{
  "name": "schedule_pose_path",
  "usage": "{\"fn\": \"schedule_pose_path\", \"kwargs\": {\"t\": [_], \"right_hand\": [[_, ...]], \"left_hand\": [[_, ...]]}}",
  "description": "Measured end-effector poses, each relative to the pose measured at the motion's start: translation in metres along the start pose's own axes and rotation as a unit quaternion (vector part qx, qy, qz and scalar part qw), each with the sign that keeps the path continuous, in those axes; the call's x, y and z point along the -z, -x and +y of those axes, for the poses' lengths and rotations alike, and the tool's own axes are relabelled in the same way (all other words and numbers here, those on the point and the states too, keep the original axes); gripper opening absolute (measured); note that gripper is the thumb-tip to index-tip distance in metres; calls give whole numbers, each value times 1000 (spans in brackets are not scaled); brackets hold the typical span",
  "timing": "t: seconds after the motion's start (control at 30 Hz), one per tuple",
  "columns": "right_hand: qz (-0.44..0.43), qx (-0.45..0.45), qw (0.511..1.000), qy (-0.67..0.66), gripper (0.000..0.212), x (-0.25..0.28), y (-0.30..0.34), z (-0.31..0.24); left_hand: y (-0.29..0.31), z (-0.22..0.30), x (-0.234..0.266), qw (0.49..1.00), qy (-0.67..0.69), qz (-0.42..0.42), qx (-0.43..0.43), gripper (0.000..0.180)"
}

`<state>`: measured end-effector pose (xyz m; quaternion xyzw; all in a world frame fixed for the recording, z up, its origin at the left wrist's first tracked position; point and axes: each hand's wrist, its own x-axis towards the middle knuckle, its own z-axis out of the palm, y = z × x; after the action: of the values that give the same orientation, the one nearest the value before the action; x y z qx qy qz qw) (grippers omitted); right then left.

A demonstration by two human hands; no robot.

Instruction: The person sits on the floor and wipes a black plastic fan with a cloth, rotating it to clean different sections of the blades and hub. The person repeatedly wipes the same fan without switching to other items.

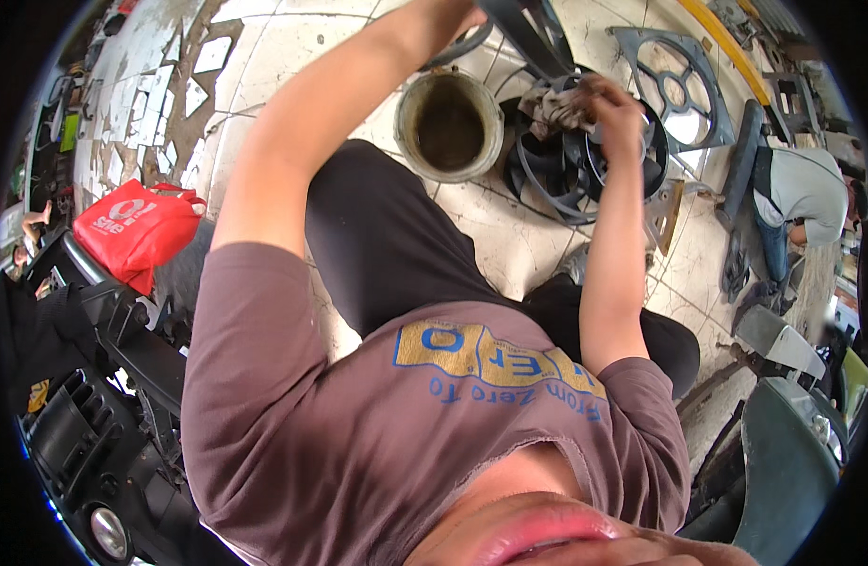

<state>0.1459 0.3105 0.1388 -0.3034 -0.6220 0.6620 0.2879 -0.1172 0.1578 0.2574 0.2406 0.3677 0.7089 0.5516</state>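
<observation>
My left hand (464, 19) is at the top edge, partly cut off, its visible fingers curled at a black plastic frame (528, 40) that tilts up from the floor. In my right hand (613, 111) is a crumpled greyish rag (554, 110), held against the black parts. Below the rag lie black round fan housings (556, 193) with curved blades, partly hidden by my right forearm. Left of them stands a round bucket (406, 141) with murky dark liquid inside.
Beyond my right hand a square black fan shroud (677, 87) with a spoked ring lies on the tiles. A red bag (137, 231) rests at the left above black car parts (85, 424). At the right a person in a grey shirt (806, 193) bends over. Broken tiles (151, 108) lie far left.
</observation>
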Motion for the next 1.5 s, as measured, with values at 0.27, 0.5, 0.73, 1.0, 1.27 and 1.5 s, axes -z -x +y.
{"fn": "schedule_pose_path", "kwargs": {"t": [0.27,0.5,0.73,1.0,1.27,1.5], "right_hand": [[-340,162,895,238,34,-178,36,104],[-204,5,818,537,22,-246,47,211],[-352,44,700,620,30,-229,34,234],[-416,-36,646,638,28,-224,28,240],[-387,-7,684,618,34,-224,26,202],[-397,118,741,528,23,-203,20,146]], "left_hand": [[5,13,6,989,88,101,-62,36],[32,25,3,956,180,233,6,98],[42,36,26,989,33,123,-74,94],[53,45,54,984,-15,134,-114,94],[53,47,61,985,-20,113,-129,95],[56,48,61,985,-21,107,-136,95]]}}
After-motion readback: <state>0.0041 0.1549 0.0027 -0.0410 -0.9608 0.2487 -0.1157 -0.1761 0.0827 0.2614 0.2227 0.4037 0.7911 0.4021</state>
